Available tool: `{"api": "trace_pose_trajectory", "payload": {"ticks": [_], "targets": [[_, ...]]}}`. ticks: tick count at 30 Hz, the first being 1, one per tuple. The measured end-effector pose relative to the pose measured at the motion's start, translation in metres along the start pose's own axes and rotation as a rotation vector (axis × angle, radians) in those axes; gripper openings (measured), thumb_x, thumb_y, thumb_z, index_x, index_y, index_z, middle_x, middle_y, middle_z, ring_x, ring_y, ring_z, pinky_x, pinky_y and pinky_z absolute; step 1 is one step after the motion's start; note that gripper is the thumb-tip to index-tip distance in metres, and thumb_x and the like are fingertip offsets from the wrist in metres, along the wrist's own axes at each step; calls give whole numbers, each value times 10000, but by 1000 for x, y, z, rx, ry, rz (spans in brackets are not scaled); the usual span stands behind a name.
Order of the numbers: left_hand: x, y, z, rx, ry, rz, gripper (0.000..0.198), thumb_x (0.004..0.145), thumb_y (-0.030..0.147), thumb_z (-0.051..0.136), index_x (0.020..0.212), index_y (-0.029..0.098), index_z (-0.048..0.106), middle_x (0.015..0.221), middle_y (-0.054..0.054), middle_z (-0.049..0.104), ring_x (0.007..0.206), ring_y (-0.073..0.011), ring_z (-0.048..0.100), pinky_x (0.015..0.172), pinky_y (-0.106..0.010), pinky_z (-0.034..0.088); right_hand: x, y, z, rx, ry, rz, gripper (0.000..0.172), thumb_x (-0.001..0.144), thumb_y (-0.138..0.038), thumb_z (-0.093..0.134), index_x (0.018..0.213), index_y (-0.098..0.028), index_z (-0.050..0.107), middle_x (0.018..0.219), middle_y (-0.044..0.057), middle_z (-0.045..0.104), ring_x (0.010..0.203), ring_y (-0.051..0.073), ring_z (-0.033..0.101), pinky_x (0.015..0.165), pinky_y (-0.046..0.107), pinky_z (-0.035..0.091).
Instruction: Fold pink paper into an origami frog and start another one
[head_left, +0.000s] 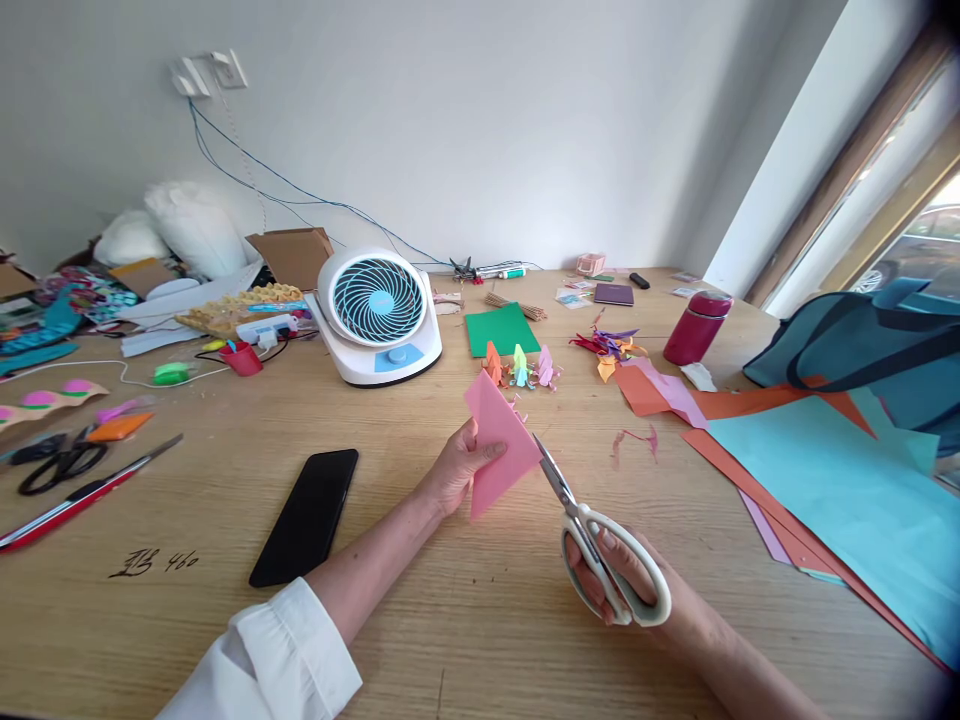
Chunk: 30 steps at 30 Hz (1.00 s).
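My left hand [456,468] pinches a folded pink paper [499,450] between thumb and fingers, holding it up over the wooden table. White-handled scissors [574,505] are in my right hand [622,565], with fingers through the loops. The scissor tips meet or nearly meet the right corner of the pink paper; the blades look almost closed. Behind the paper, small folded figures in orange, green and pink [520,368] stand by a green sheet [501,330]. Thin pink scraps [637,437] lie to the right.
A black phone [306,517] lies left of my left forearm. A white fan [379,315] stands behind it. At right are a red bottle [697,327], large coloured sheets [832,490] and a teal bag [847,345]. Black scissors [64,465] and a red-edged knife [82,495] lie far left.
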<state>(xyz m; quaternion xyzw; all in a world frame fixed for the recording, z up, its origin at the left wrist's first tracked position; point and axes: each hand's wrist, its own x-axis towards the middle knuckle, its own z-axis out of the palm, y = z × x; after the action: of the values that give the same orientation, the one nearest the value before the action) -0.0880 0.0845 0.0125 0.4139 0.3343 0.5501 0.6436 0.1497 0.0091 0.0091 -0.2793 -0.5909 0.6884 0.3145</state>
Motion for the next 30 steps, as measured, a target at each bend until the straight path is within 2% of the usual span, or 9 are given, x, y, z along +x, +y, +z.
{"api": "trace_pose_trajectory", "payload": {"ticks": [4,10,18,24,30], "targets": [[0,0,0,5,-4,27,531,644,274,885,1112,178,652,830,-17,731,794,-179,671,856,-311,482,1,-1,1,7,0,9,500,939,-634,438,884,-156,573,557,-28,484,434,75,420,433,209,324],[-1,2,1,78,-56,30,600,653,309,878,1178,166,626,1027,-76,728,905,-205,673,861,-318,487,0,0,2,5,4,50,525,928,-654,443,898,-145,567,590,-15,510,457,83,470,444,210,334],[-5,-6,3,106,-70,-12,618,691,302,858,1235,172,592,1020,-82,722,934,-213,674,831,-304,506,1,1,2,37,14,43,573,898,-702,444,917,-142,569,607,-2,537,464,83,477,443,204,331],[-5,-7,2,110,-58,1,489,707,290,848,1122,174,617,1039,-71,722,938,-199,673,847,-300,508,0,-1,4,-8,47,31,507,945,-632,427,871,-149,566,575,-15,509,445,80,461,430,204,318],[-8,-8,6,120,-43,2,530,680,318,864,1122,171,610,1022,-66,717,902,-192,671,812,-286,507,1,2,4,37,35,34,531,921,-666,442,890,-151,565,589,-9,524,456,87,476,436,206,318]]}}
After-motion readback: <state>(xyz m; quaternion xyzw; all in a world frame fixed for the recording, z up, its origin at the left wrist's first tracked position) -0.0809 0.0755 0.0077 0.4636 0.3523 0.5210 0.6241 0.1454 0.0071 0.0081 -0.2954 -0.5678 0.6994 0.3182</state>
